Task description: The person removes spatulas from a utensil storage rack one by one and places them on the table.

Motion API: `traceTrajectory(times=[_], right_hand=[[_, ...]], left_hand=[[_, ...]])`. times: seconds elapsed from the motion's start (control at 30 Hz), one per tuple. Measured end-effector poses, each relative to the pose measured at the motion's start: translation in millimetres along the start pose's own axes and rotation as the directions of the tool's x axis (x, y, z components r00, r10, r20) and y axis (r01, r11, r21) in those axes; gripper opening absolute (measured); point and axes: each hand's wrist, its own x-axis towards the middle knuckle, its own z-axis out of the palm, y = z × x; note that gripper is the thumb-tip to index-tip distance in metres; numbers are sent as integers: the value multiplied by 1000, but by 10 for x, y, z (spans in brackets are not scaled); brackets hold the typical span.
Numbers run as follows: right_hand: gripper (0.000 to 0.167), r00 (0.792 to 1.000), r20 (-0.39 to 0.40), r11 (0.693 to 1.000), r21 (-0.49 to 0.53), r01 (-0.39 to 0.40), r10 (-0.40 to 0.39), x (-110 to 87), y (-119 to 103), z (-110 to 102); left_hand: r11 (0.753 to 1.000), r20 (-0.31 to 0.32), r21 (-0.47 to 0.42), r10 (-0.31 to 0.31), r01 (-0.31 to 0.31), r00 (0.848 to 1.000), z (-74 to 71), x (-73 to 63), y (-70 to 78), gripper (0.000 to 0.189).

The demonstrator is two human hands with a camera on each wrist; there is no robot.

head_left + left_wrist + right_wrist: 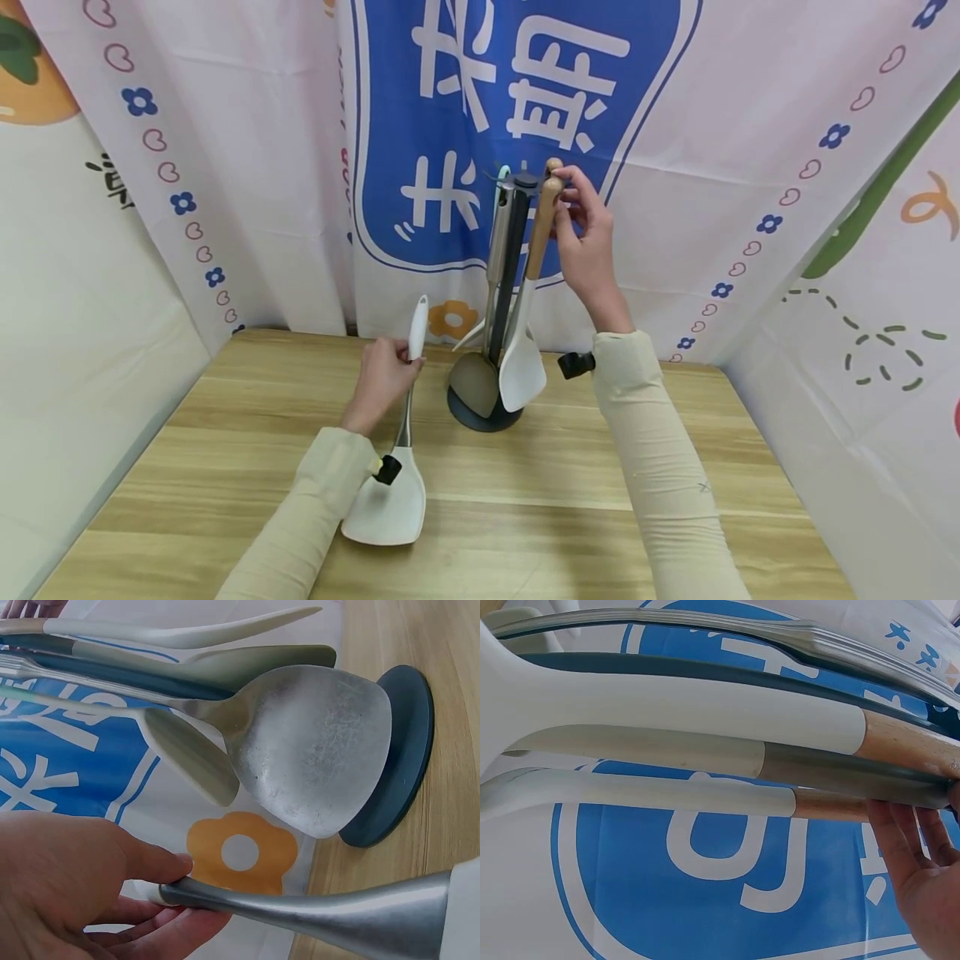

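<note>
In the head view, turner (388,507), lower left of centre: white blade and grip, silver neck. Spatula (522,375), centre: white, brown wood-grained handle. Ladle (472,384): grey-brown. Curtain (262,200), top: white, blue-panelled, bordered with red hearts, blue flowers. Table (577,533), bottom: yellow-brown grain.

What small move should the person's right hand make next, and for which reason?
Perhaps the right hand should gently steady the wooden handles: its fingers are on them near the top of the rack, with a metal handle close by. The left hand holds the white spatula apart from the rack, so that can probably wait.
</note>
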Motion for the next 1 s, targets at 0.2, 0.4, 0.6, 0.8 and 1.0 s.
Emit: traceTrajectory(times=[0.2, 0.4, 0.6, 0.8, 1.0], right_hand=[[32, 1000, -1, 1000, 2, 3, -3, -5, -5, -9], [32, 1000, 4, 1000, 1, -5, 5, -4, -4, -8], [33, 1000, 3, 1000, -6, 4, -4, -1, 6, -7], [33, 1000, 6, 1000, -11, 15, -15, 1, 17, -10], [33, 1000, 6, 1000, -7, 18, -17, 3, 22, -9]], left_hand=[[1000, 56, -8, -6, 7, 998, -14, 9, -15, 16], [1000, 104, -10, -9, 10, 995, -1, 25, -68, 13], [999, 168, 16, -51, 49, 984, 20, 60, -142, 15], [996, 224, 8, -89, 90, 970, 51, 79, -194, 14], [989, 283, -66, -106, 130, 953, 90, 114, -241, 17]])
